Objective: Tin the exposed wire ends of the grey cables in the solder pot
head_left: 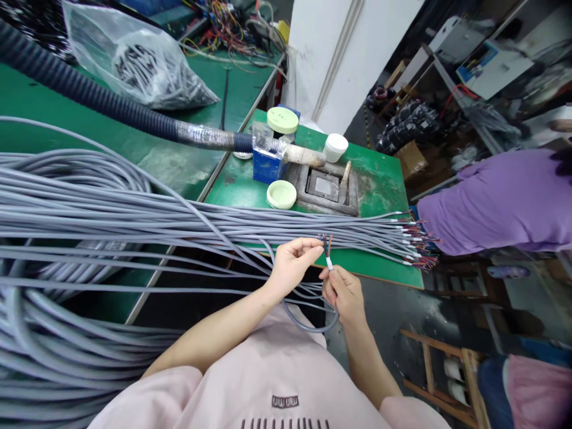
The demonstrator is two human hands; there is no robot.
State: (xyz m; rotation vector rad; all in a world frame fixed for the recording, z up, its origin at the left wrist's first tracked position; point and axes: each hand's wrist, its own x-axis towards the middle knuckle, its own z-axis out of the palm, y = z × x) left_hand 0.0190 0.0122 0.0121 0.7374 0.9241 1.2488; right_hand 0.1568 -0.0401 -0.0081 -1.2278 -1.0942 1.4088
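My right hand (346, 292) is closed round the end of a grey cable (308, 328), just below its white sleeve (329, 263). Thin coloured wires (328, 245) fan upward out of that sleeve. Thumb and forefinger of my left hand (295, 265) pinch at the wires on their left side. From my right hand the cable loops down in front of my body. Behind both hands lies a wide bundle of grey cables (268, 223), whose stripped ends (417, 241) show coloured wires at the table's right end.
A solder pot (324, 185) with a brush in it is set on the green table (379, 179). Around it are a white tub (336, 146), a pale green lid (281, 195) and a ribbed hose (147, 116). A person in purple (496, 199) is at the right.
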